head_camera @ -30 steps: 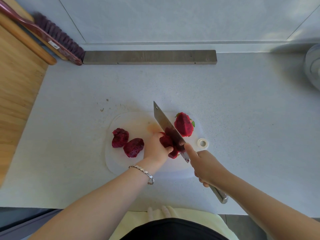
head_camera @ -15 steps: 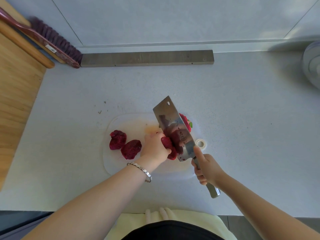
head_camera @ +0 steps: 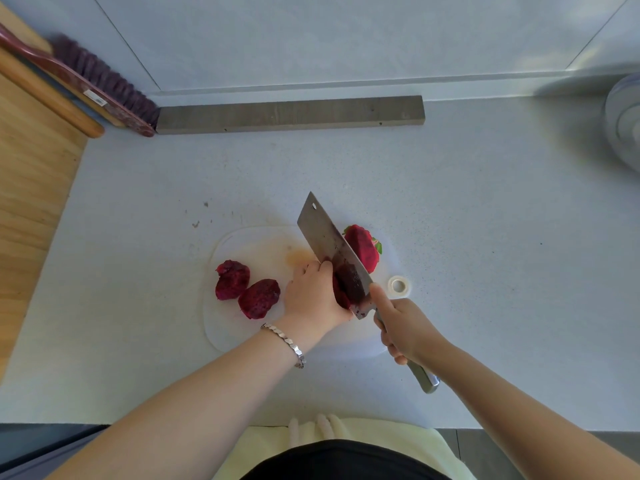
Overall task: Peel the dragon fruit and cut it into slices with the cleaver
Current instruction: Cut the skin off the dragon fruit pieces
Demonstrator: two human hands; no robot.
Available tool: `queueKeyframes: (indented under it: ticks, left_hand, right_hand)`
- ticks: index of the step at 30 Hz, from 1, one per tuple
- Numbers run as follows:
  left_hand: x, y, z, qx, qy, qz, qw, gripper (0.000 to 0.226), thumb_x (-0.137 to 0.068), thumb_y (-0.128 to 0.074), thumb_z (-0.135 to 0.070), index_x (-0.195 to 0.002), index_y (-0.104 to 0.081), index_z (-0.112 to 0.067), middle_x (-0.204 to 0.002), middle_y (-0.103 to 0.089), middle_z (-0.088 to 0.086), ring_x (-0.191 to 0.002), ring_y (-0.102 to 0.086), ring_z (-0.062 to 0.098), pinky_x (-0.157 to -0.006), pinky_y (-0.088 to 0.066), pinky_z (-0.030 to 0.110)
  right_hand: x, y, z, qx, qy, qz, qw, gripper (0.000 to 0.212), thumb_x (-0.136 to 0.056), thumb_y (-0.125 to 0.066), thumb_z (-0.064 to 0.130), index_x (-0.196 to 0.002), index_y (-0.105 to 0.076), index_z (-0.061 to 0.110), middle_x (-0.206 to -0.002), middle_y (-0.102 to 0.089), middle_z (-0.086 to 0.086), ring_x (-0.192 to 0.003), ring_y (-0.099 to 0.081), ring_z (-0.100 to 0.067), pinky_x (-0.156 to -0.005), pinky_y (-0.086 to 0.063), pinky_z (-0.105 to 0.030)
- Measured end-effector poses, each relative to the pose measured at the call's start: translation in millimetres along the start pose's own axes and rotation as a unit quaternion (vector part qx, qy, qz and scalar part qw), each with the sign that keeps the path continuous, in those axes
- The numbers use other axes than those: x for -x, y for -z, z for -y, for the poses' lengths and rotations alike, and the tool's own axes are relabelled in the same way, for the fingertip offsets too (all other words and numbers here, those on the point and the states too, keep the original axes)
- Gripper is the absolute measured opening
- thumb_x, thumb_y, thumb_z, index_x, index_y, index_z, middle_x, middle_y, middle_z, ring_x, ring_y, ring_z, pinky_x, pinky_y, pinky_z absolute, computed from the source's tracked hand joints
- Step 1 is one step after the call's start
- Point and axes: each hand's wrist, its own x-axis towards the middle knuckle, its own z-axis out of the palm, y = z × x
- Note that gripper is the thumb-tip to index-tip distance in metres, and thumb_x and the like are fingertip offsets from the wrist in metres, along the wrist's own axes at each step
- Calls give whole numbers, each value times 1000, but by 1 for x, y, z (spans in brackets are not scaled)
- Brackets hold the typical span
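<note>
The counter (head_camera: 485, 237) carries a pale cutting board (head_camera: 256, 244) near its front edge; all the work sits on it. Both forearms reach in from below; the left hand (head_camera: 311, 296) arches over the dragon fruit piece (head_camera: 341, 294) at mid-board, its grip curled down on the flesh, knuckles against the blade; the right hand (head_camera: 405, 327) has its grip wrapped round the handle, thumb laid forward toward the blade's heel. The cleaver (head_camera: 322, 233), tipped back with its flat face showing half a second ago, has swung nearer upright against the held piece; I judge a fresh cut is being set, so slicing is under way, not finished. Two peeled chunks (head_camera: 232, 279) lie at the board's left; a piece with a green tip (head_camera: 362, 245) lies behind the blade; a small tape roll (head_camera: 399, 285) sits just off the board's right edge.
</note>
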Motion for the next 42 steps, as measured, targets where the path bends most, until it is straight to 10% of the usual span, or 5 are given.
queueKeyframes:
  ticks: [26, 42]
  left_hand:
    - [-7, -10, 7, 22, 9, 25, 999, 46, -70, -71, -31, -106, -50, -11, -115, -48, 8, -110, -42, 28, -92, -37, 32]
    - [15, -19, 24, -5, -131, -52, 990, 43, -77, -67, -21, -114, -49, -10, -122, -43, 5, -119, -38, 26, -88, -48, 33]
  right_hand:
    - [-20, -8, 9, -76, -7, 28, 997, 60, -91, -26, 63, -51, -22, 19, -43, -22, 3, -35, -18, -11, -43, -20, -18]
    - [-5, -13, 5, -119, 0, -3, 993, 58, -92, -31, 60, -52, -21, 20, -43, -22, 4, -35, -19, -11, -40, -21, -18]
